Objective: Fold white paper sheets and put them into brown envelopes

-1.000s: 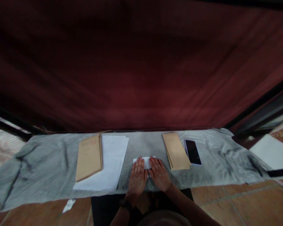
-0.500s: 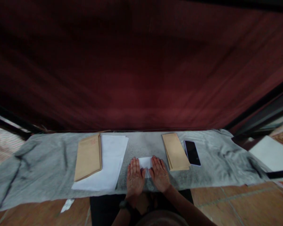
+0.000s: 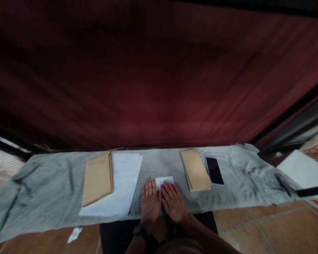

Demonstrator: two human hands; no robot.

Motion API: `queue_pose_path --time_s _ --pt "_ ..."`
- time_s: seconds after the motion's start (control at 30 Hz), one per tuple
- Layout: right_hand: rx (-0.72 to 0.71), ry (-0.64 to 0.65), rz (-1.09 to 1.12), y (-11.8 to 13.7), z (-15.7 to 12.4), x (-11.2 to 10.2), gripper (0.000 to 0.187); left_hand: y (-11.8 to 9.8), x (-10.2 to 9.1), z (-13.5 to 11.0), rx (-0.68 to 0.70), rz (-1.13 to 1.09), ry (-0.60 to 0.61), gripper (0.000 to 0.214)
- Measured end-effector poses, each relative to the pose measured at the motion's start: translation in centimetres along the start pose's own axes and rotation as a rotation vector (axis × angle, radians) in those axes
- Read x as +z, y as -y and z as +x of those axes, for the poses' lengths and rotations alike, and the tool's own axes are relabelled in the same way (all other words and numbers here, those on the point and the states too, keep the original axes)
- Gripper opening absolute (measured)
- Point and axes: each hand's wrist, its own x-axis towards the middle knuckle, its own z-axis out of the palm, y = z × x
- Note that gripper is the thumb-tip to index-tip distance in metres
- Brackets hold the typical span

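A small folded white paper (image 3: 164,179) lies flat on the grey cloth (image 3: 161,160), partly hidden under both hands. My left hand (image 3: 150,201) rests palm down on its left side, fingers stretched out and pointing away from me. Across its right part lies my right hand (image 3: 174,203), flat too, with fingers extended and slanting to the left. The two thumbs nearly meet over the paper's near part, which they cover.
To the left, brown envelopes (image 3: 97,180) lie on top of white paper sheets (image 3: 125,183). More brown envelopes (image 3: 196,170) and a phone (image 3: 214,170) lie to the right. A dark red panel (image 3: 159,88) rises behind the cloth. A white scrap (image 3: 74,234) is on the tiled floor.
My right hand has slid left over the paper, nearer my left hand, and covers more of it. My left hand has stayed nearly in place. The view has shifted slightly.
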Motion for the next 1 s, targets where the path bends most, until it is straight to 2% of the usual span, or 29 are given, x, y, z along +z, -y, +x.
queue_pose_path --time_s 0.1,0.33,0.4,0.57,0.77,1.0 --pt "0.009 0.001 0.008 0.3 -0.7 0.1 0.051 0.0 0.0 0.0 0.005 0.006 0.007 0.057" --pt "0.006 -0.07 -0.004 -0.9 -1.8 -0.6 0.054 0.0 -0.2 -0.1 -0.011 -0.014 -0.029 0.061" --pt "0.002 -0.07 -0.016 -1.0 -1.9 -0.9 0.054 -0.3 -0.6 -0.4 0.049 -0.026 -0.032 0.061" --pt "-0.012 -0.016 -0.044 -1.1 -2.1 -0.7 0.057 -1.4 -1.4 -2.2 0.37 -0.1 0.01 0.062" --pt "0.025 -0.03 -0.028 -1.0 -2.0 -0.5 0.052 -1.2 -1.4 -3.9 0.371 -0.12 -0.003 0.067" --pt "-0.079 0.022 0.017 -1.5 -2.9 -1.9 0.051 -0.3 -2.0 -4.0 0.43 -0.129 -0.002 0.071"
